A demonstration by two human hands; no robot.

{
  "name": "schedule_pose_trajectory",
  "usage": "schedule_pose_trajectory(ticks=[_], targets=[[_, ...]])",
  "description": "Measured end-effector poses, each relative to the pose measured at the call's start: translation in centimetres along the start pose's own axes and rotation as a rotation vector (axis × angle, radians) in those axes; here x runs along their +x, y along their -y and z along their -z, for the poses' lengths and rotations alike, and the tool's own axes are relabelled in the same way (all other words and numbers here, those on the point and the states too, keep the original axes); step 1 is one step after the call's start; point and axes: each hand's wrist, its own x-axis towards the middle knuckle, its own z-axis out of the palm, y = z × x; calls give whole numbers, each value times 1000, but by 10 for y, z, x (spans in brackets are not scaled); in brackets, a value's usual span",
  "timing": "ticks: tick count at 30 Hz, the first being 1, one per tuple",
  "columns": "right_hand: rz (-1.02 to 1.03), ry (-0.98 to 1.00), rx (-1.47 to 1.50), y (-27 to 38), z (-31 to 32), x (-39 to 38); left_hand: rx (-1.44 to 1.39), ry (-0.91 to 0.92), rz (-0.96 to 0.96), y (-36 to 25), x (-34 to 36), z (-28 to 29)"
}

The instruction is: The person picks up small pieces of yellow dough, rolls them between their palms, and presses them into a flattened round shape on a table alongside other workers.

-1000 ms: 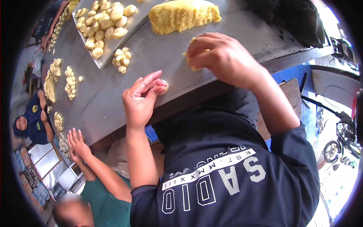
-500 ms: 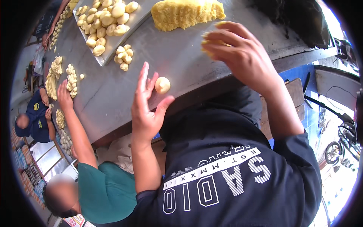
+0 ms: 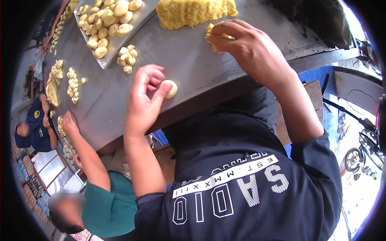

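The left hand (image 3: 140, 96) sets its thumb against a pale dough ball (image 3: 170, 90) near the bench's (image 3: 189, 68) front edge; whether that grip is closed cannot be determined. The right hand (image 3: 251, 48) pinches a yellow piece (image 3: 210, 30), just short of a yellow block (image 3: 197, 13).

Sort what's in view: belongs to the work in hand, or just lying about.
In the work, apparently:
- dough ball at left hand
- yellow piece in right hand
- yellow block

Seemingly lying about:
- black bundle
- motorbike
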Motion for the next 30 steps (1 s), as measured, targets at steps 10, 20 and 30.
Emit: schedule_pose_trajectory(ticks=[10, 20, 30], targets=[[-62, 89, 223, 9, 16, -8, 565, -215, -235, -7, 31, -16], [-91, -134, 324, 21, 3, -8, -825, -504, -189, -14, 27, 2], [-260, -150, 187, 21, 6, -20, 308, -517, -13, 52, 5, 44]])
